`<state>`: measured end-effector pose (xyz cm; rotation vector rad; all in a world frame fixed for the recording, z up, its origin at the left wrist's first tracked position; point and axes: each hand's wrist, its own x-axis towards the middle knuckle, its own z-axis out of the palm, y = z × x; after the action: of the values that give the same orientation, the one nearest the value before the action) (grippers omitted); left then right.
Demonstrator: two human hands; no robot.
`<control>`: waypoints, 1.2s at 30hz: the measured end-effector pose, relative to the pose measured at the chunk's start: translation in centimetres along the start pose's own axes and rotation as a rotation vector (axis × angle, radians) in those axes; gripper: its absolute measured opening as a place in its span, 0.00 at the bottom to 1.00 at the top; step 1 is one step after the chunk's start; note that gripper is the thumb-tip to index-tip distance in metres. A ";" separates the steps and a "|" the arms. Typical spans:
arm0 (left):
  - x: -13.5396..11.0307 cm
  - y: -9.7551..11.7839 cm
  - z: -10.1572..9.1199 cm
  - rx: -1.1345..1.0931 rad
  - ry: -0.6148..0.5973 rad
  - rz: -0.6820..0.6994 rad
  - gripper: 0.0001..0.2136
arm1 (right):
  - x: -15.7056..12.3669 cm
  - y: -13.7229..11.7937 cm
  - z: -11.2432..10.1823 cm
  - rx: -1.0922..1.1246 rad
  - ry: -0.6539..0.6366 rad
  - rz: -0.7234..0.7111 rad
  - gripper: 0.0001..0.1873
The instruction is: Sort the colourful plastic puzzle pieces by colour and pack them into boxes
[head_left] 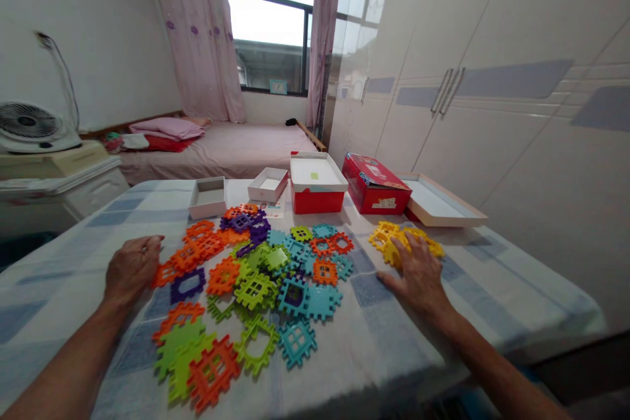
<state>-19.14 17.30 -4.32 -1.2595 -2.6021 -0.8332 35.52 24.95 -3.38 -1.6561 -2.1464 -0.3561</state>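
Many flat plastic building tiles with notched edges lie in a loose heap on the table. My left hand (132, 270) rests at the heap's left side, fingers stretched together beside the orange tiles (189, 254); part of its fingers is hidden. Over on the right, my right hand (418, 269) lies with spread fingers on a small pile of yellow tiles (386, 236), partly covering them. Between the hands are green tiles (254, 289), light blue tiles (322, 300) and purple tiles (188, 285), some overlapping.
Along the table's far side stand two small white boxes (207, 209), a red box with a white tray top (319, 202), a red carton (377, 193) and a shallow open lid (445, 210). A checked cloth (378, 348) covers the table. Beyond are a bed (260, 141) and wardrobe (492, 131).
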 end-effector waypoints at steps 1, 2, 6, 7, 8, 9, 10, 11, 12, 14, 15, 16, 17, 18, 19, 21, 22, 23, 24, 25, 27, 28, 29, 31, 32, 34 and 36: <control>0.0 0.0 0.0 -0.006 -0.019 -0.019 0.26 | 0.2 0.3 0.4 -0.032 -0.019 0.068 0.39; 0.0 0.0 0.0 -0.018 -0.044 -0.046 0.25 | 0.4 0.6 0.8 -0.049 -0.049 0.131 0.42; 0.1 -0.2 -0.1 -0.025 -0.091 -0.085 0.26 | 1.5 1.9 1.7 -0.036 -0.169 0.273 0.45; 0.2 -0.3 -0.1 -0.017 -0.097 -0.089 0.26 | 1.8 2.3 1.8 -0.032 -0.178 0.293 0.45; 0.2 -0.3 0.0 -0.006 -0.103 -0.094 0.26 | 2.1 2.8 1.8 -0.033 -0.176 0.316 0.44; 0.3 -0.4 0.0 0.005 -0.112 -0.099 0.26 | 2.4 3.4 1.8 -0.036 -0.168 0.345 0.44; 0.4 -0.4 0.1 0.015 -0.123 -0.104 0.26 | 2.6 3.9 1.9 -0.036 -0.161 0.375 0.44; 0.4 -0.4 0.1 0.023 -0.133 -0.107 0.26 | 2.9 4.4 2.0 -0.031 -0.159 0.403 0.44; 0.5 -0.4 0.1 0.029 -0.141 -0.104 0.26 | 3.2 4.9 2.1 -0.018 -0.158 0.423 0.45; 0.5 -0.3 0.1 0.039 -0.138 -0.087 0.25 | 3.8 5.4 2.7 0.028 -0.156 0.417 0.45; 0.5 -0.3 0.1 0.044 -0.133 -0.076 0.24 | 4.1 5.5 3.1 0.054 -0.150 0.397 0.44; 0.4 -0.2 0.0 0.050 -0.129 -0.068 0.24 | 4.4 5.4 3.4 0.076 -0.143 0.376 0.44; 0.3 -0.1 0.0 0.055 -0.129 -0.065 0.24 | 4.7 5.2 3.8 0.094 -0.139 0.355 0.43; 0.2 -0.1 -0.1 0.059 -0.132 -0.064 0.24 | 5.0 5.0 4.1 0.107 -0.140 0.338 0.42; 0.2 0.0 -0.1 0.062 -0.134 -0.064 0.24 | 5.2 4.7 4.2 0.114 -0.144 0.326 0.42; 0.0 0.1 -0.2 0.063 -0.131 -0.058 0.25 | 5.7 4.0 4.1 0.106 -0.117 0.315 0.40; 0.0 0.2 -0.2 0.062 -0.127 -0.055 0.25 | 5.9 3.5 3.9 0.099 -0.075 0.302 0.39; 0.0 0.2 -0.2 0.060 -0.124 -0.054 0.25 | 6.1 3.0 3.4 0.103 -0.017 0.275 0.38; 0.0 0.2 -0.2 0.060 -0.124 -0.058 0.24 | 6.3 2.3 2.9 0.126 0.044 0.229 0.36; 0.1 0.2 -0.1 0.061 -0.123 -0.064 0.24 | 6.6 1.5 2.2 0.172 0.090 0.160 0.34; 0.1 0.1 -0.1 0.064 -0.118 -0.067 0.23 | 7.0 -0.6 1.0 0.304 0.089 -0.017 0.27; 0.1 0.1 0.0 0.066 -0.115 -0.067 0.23 | 7.2 -1.8 0.5 0.362 0.044 -0.094 0.24; 0.1 0.2 0.0 0.068 -0.112 -0.064 0.22 | 7.3 -3.1 0.1 0.395 -0.018 -0.151 0.21; 0.0 0.3 -0.1 0.070 -0.108 -0.054 0.22 | 7.6 -5.5 -0.2 0.386 -0.145 -0.208 0.18; -0.1 0.3 -0.2 0.071 -0.105 -0.048 0.22 | 7.6 -6.5 -0.1 0.354 -0.196 -0.218 0.18; -0.3 0.5 -0.3 0.073 -0.093 -0.038 0.23 | 7.7 -8.0 0.5 0.277 -0.258 -0.227 0.18; -0.4 0.6 -0.4 0.077 -0.079 -0.027 0.23 | 7.6 -8.5 1.5 0.223 -0.262 -0.212 0.17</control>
<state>-18.48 17.15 -3.90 -1.2636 -2.6907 -0.6935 25.44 29.92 -0.77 -1.4197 -2.4594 0.0467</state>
